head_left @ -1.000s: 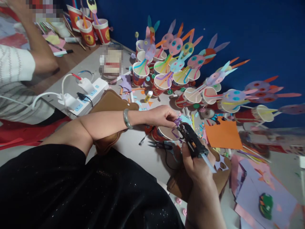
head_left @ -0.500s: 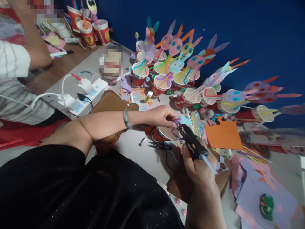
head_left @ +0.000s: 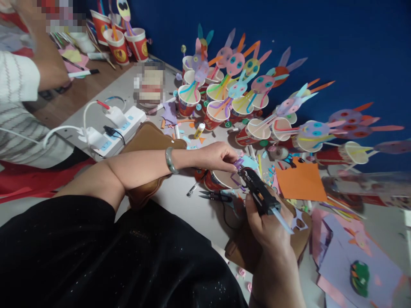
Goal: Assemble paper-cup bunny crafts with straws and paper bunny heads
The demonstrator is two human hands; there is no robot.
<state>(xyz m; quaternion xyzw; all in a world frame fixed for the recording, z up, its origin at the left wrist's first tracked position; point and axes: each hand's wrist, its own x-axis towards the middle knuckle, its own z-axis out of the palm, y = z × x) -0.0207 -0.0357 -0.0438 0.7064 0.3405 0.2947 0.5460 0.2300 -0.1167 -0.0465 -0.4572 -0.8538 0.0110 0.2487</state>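
Note:
My right hand (head_left: 269,229) is closed round the grip of a black hot glue gun (head_left: 258,190), a clear glue stick (head_left: 282,220) jutting from its back end. The gun's nozzle points at a purple strip (head_left: 238,164), pinched between the thumb and fingers of my left hand (head_left: 220,157). Whether nozzle and strip touch, I cannot tell. Just below the left hand a red and white paper cup (head_left: 221,179) stands on the table, with part of the purple strip over its rim. Thread snips (head_left: 215,196) lie open in front of the cup.
Several paper cups with paper rabbit heads (head_left: 237,64) line the blue wall. A power strip (head_left: 120,130) with plugs sits at left, near a co-worker's arm (head_left: 53,70). Orange paper (head_left: 302,179), purple sheets (head_left: 349,256), a glue stick tube (head_left: 199,130) and paper scraps cover the right side.
Both hands, the glue gun and the purple strip stay almost in place. The co-worker's arm at the upper left has shifted slightly.

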